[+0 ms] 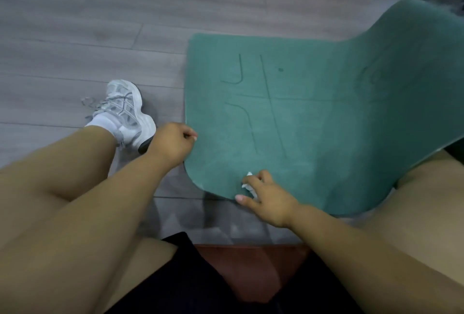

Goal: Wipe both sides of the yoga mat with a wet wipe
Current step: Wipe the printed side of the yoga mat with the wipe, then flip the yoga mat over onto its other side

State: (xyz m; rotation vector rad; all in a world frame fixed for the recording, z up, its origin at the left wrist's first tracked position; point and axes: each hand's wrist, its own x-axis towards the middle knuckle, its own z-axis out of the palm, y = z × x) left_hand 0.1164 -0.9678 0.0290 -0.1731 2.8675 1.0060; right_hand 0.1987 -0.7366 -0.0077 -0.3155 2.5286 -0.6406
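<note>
Two hands are working: the left hand (173,144) is pinching the soft, floppy yoga mat (313,122) edge; the right hand (268,196) is gripping the wet wipe (248,183).

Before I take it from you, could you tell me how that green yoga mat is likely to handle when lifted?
Probably floppy: the yoga mat bends in a soft curve and drapes over the knee. Likely light, since the left hand pinches up its edge alone. Its matte surface suggests decent grip.

Left hand (173,144) at mid-frame, fingers curled in a pinch; right hand (266,196) lower centre, fingers bent, thumb out; both forearms reach forward
</note>
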